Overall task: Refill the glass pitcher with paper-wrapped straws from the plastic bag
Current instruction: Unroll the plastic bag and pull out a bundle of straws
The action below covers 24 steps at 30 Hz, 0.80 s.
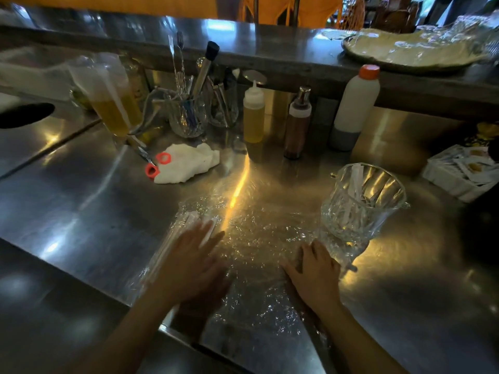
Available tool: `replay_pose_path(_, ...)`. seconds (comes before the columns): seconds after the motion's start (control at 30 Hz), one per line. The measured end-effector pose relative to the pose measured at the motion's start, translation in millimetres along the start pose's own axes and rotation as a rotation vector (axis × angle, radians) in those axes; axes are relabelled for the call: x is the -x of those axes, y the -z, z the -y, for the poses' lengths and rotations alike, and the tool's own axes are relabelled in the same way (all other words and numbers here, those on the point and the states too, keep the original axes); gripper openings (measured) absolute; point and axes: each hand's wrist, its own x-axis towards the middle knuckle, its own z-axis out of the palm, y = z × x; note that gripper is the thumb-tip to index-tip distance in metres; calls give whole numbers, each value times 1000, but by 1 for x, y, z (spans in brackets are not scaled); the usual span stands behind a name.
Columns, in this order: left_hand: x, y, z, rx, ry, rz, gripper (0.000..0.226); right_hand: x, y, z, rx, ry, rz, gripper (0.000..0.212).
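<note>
bare counter (81, 201) left, glass pitcher (361, 201) blocking right, bottles (299, 122) crowding behind

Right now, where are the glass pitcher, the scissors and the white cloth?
glass pitcher (363, 201): head view, cut-glass side wall.
scissors (158, 164): head view, between the orange handle loops.
white cloth (189, 163): head view, middle of the crumpled cloth.

Plastic bag (259, 238) spread flat on counter (81, 201), at near edge. Left hand (189, 263) laid on straws (186, 225) at bag's left side; right hand (314, 273) laid on bag's right side, just before glass pitcher (363, 203). Few straws held inside pitcher. Cloth (186, 163) and scissors (155, 164) placed behind bag, left. Squeeze bottles (253, 114) lined behind, against raised ledge (270, 49). Box of sachets (464, 171) set right of pitcher.
</note>
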Motion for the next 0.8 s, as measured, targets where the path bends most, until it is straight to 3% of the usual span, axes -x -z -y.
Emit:
replay_pose_path(0.1, -3, -13, -32, 130, 4, 50, 71, -1, 2, 1, 25, -121, 55, 75)
replay_pose_path(0.23, -7, -30, -52, 125, 52, 120, 69, -7, 12, 15, 85, -261, 43, 80)
replay_pose_path(0.3, -5, -38, -58, 88, 71, 105, 68, -12, 16, 23, 35, -311, 90, 66)
replay_pose_path(0.37, -1, -40, -62, 84, 67, 49, 71, -16, 20, 28, -8, -307, 118, 36)
replay_pose_path(0.43, 0, -38, -63, 105, 63, 3, 71, -19, 21, 30, 27, -246, 138, 17)
replay_pose_path(0.5, 1, -39, -62, 126, 67, -8, 70, -20, 22, 31, 19, -174, 141, 12)
replay_pose_path(0.6, -1, -38, -61, 159, 71, 25, 62, -19, 27, 27, -101, -67, 136, 24)
replay_pose_path(0.7, -11, -20, -58, 264, 78, -84, 32, -21, 40, 23, -270, 67, 165, 25)
replay_pose_path(0.8, -29, 11, -51, 433, 138, -182, 21, -28, 66, 30, -346, 235, 159, 35)
